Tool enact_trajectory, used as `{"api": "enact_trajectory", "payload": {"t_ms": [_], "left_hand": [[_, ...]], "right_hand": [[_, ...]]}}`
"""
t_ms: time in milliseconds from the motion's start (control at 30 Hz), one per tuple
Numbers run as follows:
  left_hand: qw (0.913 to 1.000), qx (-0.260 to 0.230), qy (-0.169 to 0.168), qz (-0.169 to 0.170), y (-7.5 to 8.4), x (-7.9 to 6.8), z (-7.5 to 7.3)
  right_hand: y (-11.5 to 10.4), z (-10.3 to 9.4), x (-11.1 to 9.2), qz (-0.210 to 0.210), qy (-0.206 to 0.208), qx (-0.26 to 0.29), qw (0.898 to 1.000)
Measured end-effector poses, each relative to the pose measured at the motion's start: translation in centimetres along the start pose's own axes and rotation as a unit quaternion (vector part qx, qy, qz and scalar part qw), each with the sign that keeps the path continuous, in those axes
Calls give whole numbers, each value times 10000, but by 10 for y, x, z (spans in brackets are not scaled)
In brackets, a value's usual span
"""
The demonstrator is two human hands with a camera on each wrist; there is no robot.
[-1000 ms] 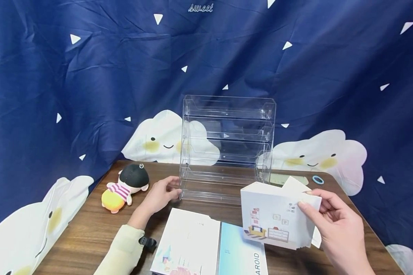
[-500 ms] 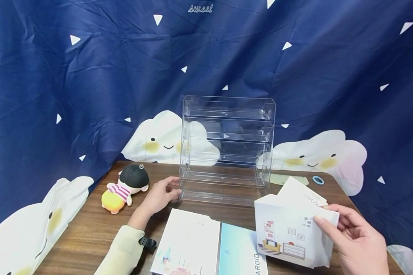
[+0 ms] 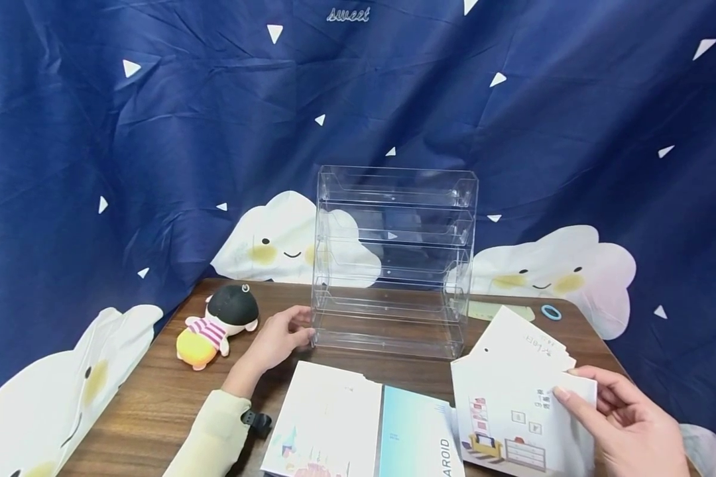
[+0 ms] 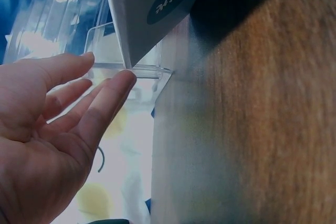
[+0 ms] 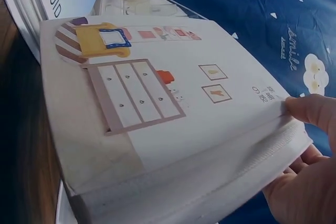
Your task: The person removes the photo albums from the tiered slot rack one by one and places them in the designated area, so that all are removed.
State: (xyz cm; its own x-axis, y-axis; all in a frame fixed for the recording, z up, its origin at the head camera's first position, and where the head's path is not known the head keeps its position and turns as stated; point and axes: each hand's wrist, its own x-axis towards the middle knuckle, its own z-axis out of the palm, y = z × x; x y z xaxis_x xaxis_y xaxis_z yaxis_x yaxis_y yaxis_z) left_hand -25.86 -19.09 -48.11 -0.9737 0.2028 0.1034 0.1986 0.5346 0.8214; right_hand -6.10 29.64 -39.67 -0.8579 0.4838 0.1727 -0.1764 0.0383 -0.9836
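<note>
Thumb and fingers of my right hand [image 3: 638,424] pinch the right edge of a white photo album [image 3: 528,430] printed with a yellow sofa and a chest of drawers. Its thick page block faces the right wrist camera. Behind its cover white sheets [image 3: 513,338] with faint handwriting stick up at an angle. My left hand [image 3: 277,341] touches the lower left side of a clear plastic tiered rack [image 3: 388,344], its fingers loosely extended, thumb apart. In the left wrist view those fingertips meet the rack's edge beside a white corner with a blue oval label [image 4: 170,3].
On the wooden table [image 3: 137,411] lie a white album [image 3: 334,411] and a blue "POLAROID" one [image 3: 414,424]. A plush doll [image 3: 215,328] rests at left. A blue ring [image 3: 551,312] and a pale green flat piece [image 3: 501,311] lie behind, before a blue curtain [image 3: 155,132].
My right hand has moved right and down toward the near edge with the photo album, and more of the sheets behind it show. The left hand has stayed at the rack.
</note>
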Motion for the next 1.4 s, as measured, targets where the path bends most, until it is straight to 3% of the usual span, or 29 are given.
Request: {"api": "enact_trajectory", "payload": {"t_ms": [300,567,800,1033,1400], "left_hand": [[10000,-59,9,-66,4,0,-1],[10000,-56,4,-50,4,1,-1],[10000,-58,-4,-66,4,1,0],[10000,22,26,-44,1,1,1],[10000,18,-3,-24,0,2,0]], "right_hand": [[3,-6,2,255,-5,-272,9993],[6,-17,5,329,8,-1411,9894],[10,-26,8,487,-171,-1119,9924],[16,-33,14,438,-180,-2371,9703],[20,-35,13,416,-157,-2883,9565]]}}
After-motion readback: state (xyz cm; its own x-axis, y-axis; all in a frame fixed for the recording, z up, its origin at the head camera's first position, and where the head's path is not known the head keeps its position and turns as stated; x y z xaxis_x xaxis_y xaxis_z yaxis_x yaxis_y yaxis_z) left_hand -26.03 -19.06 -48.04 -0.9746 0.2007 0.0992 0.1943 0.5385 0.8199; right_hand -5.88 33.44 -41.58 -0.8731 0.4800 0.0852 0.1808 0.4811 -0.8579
